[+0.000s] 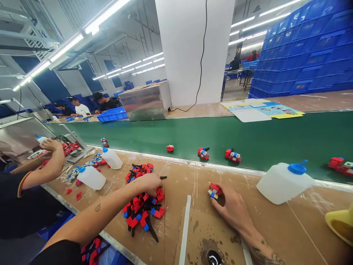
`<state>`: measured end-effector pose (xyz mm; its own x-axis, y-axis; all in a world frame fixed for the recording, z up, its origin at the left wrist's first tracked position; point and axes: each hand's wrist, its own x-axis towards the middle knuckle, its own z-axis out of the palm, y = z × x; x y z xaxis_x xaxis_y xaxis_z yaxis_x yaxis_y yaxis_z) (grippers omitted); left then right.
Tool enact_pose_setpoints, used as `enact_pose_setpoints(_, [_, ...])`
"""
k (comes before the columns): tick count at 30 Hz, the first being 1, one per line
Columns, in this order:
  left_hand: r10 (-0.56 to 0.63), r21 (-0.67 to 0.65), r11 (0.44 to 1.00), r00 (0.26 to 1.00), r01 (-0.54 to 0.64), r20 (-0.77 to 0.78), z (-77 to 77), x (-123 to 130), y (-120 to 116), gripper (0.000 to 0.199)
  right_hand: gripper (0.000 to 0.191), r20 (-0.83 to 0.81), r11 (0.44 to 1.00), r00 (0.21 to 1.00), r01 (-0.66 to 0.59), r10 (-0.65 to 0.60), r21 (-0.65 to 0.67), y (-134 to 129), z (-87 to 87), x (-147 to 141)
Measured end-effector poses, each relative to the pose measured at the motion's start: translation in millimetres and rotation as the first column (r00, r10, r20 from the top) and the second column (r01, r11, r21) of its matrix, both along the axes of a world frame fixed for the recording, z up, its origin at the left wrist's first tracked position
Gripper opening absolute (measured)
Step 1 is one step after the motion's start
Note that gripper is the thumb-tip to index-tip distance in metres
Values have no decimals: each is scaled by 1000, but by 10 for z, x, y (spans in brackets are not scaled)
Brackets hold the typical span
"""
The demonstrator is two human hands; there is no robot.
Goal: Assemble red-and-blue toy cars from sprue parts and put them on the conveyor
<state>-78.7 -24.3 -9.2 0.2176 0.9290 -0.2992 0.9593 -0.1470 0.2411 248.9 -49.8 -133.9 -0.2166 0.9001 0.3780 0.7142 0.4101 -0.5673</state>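
Observation:
My left hand is at the upper right of a pile of red, blue and black toy block parts. Its fingers are bent down and pinch a red block part with the pile under it. A short black rod juts out beyond the knuckles. In my right hand is a small red, white and blue toy block assembly, gripped between thumb and fingers just above the cardboard-covered table.
Red block toys, such as one red toy, sit on the green conveyor belt. A white bottle stands at right, a yellow object beyond it. A dark wet dish lies near me. At left, a co-worker's arm reaches over parts.

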Motion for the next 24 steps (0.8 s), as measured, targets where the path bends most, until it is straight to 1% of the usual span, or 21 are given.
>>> enact_pose_setpoints(2, [-38,-26,999,999,38,-19,12,-44,-172,29,42,-119,998,993,-35,28,-55,-59,34,13])
enact_pose_setpoints(5, [-99,-48,994,995,98,-30,76,-81,-263,20,45,-295,983,955,-55,1,-176,-206,83,51])
enact_pose_setpoints(7, [-131,-18,991,991,131,-12,164,-84,-287,14,48,-415,965,908,-63,-49,-254,-348,110,89])
enact_pose_setpoints(8, [-144,12,990,990,144,7,216,-70,-309,13,48,-492,955,868,-83,-70,-283,-430,122,112])
enact_pose_setpoints(9, [-156,46,987,987,155,31,265,-42,-344,13,48,-579,946,811,-112,-89,-303,-518,133,135])
enact_pose_setpoints(10, [-166,84,983,985,161,50,301,3,-394,16,47,-669,938,736,-149,-106,-313,-611,142,160])
enact_pose_setpoints(11, [-166,125,980,982,154,92,316,66,-461,21,47,-755,929,645,-197,-117,-313,-706,150,184])
enact_pose_setpoints(12, [-153,162,979,973,125,174,302,143,-543,26,49,-830,919,543,-253,-125,-304,-801,159,207])
enact_pose_setpoints(13, [-129,182,980,946,77,296,256,230,-638,30,51,-890,907,436,-309,-133,-287,-894,168,230])
enact_pose_setpoints(14, [-97,173,985,894,22,437,176,322,-739,33,54,-932,891,332,-365,-145,-268,-983,180,250])
enact_pose_setpoints(15, [-59,147,989,818,-31,572,68,413,-842,34,57,-957,870,243,-423,-159,-252,-1067,194,270])
enact_pose_setpoints(16, [-34,114,992,753,-55,657,-59,500,-939,34,59,-968,850,173,-469,-180,-242,-1143,213,288])
enact_pose_setpoints(17, [-37,109,993,739,-49,673,-194,578,-1026,32,60,-970,835,126,-494,-207,-242,-1211,236,304])
enact_pose_setpoints(18, [-70,130,991,779,-15,623,-324,646,-1096,29,61,-968,827,99,-504,-232,-250,-1271,265,319])
enact_pose_setpoints(19, [-124,171,985,844,38,522,-436,704,-1147,27,62,-964,824,88,-502,-253,-262,-1321,297,331])
enact_pose_setpoints(20, [-182,213,972,903,104,390,-522,753,-1178,27,62,-960,825,85,-494,-267,-274,-1363,330,341])
enact_pose_setpoints(21, [-234,238,956,939,174,252,-577,792,-1189,28,62,-957,828,85,-485,-278,-283,-1396,362,349])
enact_pose_setpoints(23, [-299,225,932,953,284,39,-597,850,-1160,30,61,-953,828,86,-477,-289,-295,-1443,410,359])
enact_pose_setpoints(24, [-317,200,928,948,315,-23,-571,870,-1126,30,60,-951,826,89,-476,-295,-301,-1461,421,362])
